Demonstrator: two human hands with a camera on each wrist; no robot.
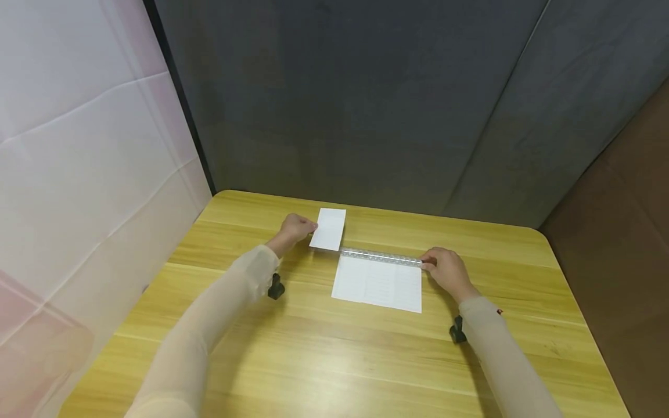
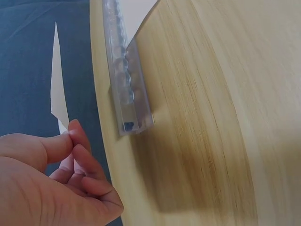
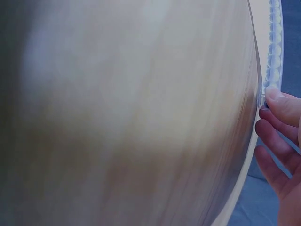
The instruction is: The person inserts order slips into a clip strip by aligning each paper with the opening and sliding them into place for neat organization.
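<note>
Left hand [image 1: 295, 227] pinches a small slip of paper [image 1: 329, 229] by its near-left edge, lifted near the table's [image 1: 292, 348] far edge; it looks light and floppy, best held at an edge. Right hand [image 1: 444, 268] grips the clear ruler's [image 1: 380, 256] right end, lying across the larger sheet's [image 1: 378, 283] far edge; rigid and slippery, it seems.

Your left hand [image 1: 296, 227] pinching a slip [image 1: 328, 229] behind the ruler's [image 1: 380, 256] left end, ruler along the sheet's [image 1: 378, 283] far edge, your right hand [image 1: 445, 269] at its right end
</note>
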